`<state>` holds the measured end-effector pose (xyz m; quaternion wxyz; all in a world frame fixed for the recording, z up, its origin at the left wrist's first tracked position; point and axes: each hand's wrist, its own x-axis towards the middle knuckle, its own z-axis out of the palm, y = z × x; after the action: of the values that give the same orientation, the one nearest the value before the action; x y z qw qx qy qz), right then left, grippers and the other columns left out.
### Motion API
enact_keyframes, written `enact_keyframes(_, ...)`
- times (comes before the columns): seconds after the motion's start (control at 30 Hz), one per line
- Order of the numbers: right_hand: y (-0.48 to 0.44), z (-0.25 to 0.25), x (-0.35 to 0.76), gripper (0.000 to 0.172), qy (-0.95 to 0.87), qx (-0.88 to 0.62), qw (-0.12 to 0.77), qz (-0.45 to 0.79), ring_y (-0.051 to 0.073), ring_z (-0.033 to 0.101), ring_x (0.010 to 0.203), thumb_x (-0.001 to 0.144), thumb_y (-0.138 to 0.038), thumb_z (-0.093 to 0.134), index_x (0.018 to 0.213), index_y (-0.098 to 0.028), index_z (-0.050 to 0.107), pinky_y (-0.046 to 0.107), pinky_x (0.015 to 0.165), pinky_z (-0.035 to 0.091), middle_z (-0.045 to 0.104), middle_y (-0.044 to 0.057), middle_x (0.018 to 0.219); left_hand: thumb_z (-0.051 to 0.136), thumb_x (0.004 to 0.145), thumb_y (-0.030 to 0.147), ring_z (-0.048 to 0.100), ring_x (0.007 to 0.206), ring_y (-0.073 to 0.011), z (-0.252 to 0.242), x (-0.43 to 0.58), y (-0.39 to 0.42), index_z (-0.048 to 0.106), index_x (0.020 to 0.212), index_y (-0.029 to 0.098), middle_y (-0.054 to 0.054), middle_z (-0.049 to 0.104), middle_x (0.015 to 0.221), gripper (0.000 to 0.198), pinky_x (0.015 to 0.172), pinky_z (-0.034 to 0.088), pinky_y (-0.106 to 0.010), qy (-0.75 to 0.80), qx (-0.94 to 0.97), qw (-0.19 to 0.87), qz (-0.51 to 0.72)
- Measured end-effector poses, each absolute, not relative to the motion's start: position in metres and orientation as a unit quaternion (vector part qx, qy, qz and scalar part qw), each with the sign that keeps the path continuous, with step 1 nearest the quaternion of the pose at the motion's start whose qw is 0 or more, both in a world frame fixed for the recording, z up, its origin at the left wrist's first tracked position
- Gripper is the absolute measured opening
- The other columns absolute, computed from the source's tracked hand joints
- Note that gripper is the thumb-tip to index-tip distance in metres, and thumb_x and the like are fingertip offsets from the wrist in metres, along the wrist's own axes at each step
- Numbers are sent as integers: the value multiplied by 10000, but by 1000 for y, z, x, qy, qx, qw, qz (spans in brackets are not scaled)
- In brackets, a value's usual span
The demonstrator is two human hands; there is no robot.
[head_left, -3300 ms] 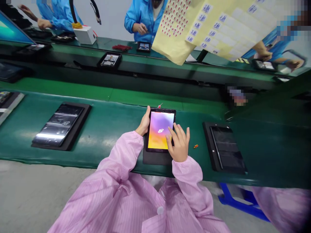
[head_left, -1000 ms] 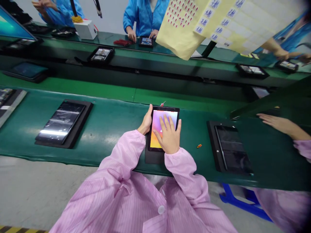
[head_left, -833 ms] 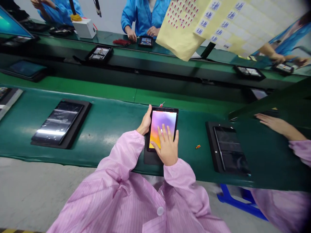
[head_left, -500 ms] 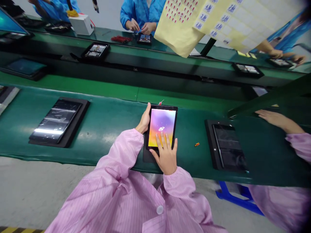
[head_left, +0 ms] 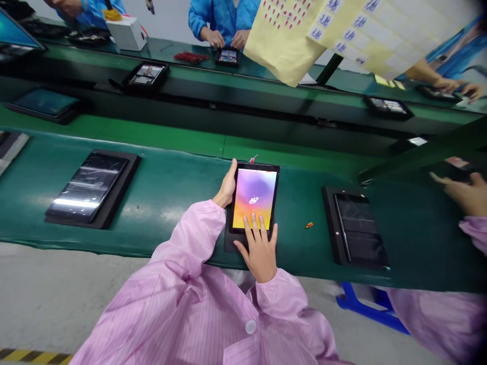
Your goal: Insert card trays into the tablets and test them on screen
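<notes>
A tablet [head_left: 254,187] with a lit purple-to-orange screen and a white logo lies in front of me, on a dark pad [head_left: 232,242] that shows below it. My left hand [head_left: 227,185] grips the tablet's left edge, thumb along the upper side; the fingers underneath are hidden. Across the lower screen my right hand [head_left: 259,249] lies with fingers spread, its fingertips over the orange part. A small red tab [head_left: 251,159] sticks out at the tablet's top edge. To the right, a small orange-and-yellow piece [head_left: 309,225] rests on the green bench.
Dark tablets on black pads lie left [head_left: 89,187] and right [head_left: 359,228] on the bench [head_left: 171,177]. Beyond runs a sunken line carrying open devices in trays [head_left: 146,75]. A co-worker's hand [head_left: 466,195] is at far right. Yellow paper sheets [head_left: 285,50] hang above.
My right hand has slid slightly down the screen, fingers still spread. My left hand keeps its hold. The co-worker's hand at right has shifted and lifted.
</notes>
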<state>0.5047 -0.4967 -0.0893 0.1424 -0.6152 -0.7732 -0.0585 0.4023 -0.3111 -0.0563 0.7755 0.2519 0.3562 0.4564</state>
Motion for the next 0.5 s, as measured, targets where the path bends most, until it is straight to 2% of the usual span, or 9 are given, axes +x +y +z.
enact_keyframes(0.13,-502,-89,507,608,-779,-604,153,-65,296,348,1399,965,-516,390,1452,-153,404,581,1173,7,418,119,1494,487,783,750,724,804,-240,-56,402,-311,731,974,142,-96,762,907,682,801,551,-329,352,252,775,460)
enact_keyframes(0.3,-483,-75,521,531,-764,-590,232,-118,282,459,1326,975,-437,415,1434,-170,429,595,1167,86,535,132,1401,465,812,730,723,853,-257,-54,402,-311,726,1020,154,-91,761,898,665,833,543,-341,340,254,780,460)
enact_keyframes(0.5,-437,-55,543,505,-719,-604,294,-181,279,474,1319,957,-377,469,1429,-200,442,594,1164,118,539,127,1399,469,821,716,712,928,-279,-57,403,-311,720,1056,165,-86,761,923,650,877,535,-367,313,255,788,465)
